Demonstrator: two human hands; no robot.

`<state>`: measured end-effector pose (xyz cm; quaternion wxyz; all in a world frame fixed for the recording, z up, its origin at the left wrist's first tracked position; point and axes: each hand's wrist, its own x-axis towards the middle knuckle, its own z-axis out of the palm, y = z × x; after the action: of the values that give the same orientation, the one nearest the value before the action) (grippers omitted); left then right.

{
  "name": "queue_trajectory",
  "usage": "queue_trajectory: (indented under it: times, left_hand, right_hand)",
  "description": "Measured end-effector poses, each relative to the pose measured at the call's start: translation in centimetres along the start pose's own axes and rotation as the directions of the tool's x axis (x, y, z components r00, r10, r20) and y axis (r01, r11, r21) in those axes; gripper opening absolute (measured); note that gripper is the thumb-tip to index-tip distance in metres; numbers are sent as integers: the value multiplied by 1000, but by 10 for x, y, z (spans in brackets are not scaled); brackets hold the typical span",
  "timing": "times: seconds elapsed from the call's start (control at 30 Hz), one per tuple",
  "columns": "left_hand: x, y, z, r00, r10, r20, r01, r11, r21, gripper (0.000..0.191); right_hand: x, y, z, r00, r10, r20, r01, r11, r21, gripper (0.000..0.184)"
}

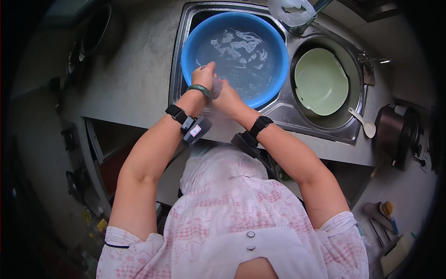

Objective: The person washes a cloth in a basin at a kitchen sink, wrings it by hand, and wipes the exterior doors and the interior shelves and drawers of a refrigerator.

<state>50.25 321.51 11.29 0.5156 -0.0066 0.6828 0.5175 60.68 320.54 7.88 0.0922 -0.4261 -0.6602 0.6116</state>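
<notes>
A blue plastic basin [186, 52] with cloudy water in it sits in the larger bowl of a steel double sink. Over its near left rim, my left hand [205, 77] is closed on a greyish-purple wet cloth [217, 88]. My right hand [227, 99] meets it from the right, its fingers on the same bunched cloth. Part of the cloth is hidden between the hands. A green bangle [201, 91] is on my left wrist, and black straps with small devices are on both forearms.
A pale green bowl [322, 82] lies in the round sink bowl [303, 113] at the right. Beside it are a white spoon [366, 123] and a dark cooker [392, 136]. A plastic bag [292, 12] hangs behind the basin. A dark pot [97, 31] stands far left.
</notes>
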Motion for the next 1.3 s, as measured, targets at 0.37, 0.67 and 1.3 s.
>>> queue_trajectory:
  times: [0.37, 0.67, 1.3]
  left_hand:
    - [1, -23, -21, 990, 137, 16, -138, 965, 223, 32]
    - [-74, -43, -143, 960, 161, 227, -124, 978, -168, 24]
    - [-309, -203, -607, 922, 339, 185, -12, 504, -863, 36]
  right_hand:
    - [-41, -53, -14, 996, -90, 24, 89, 995, 51, 65]
    - [-116, -71, 23, 930, 179, 322, -272, 924, 270, 74]
    - [-210, -162, 449, 506, 144, 850, 30, 982, -185, 43]
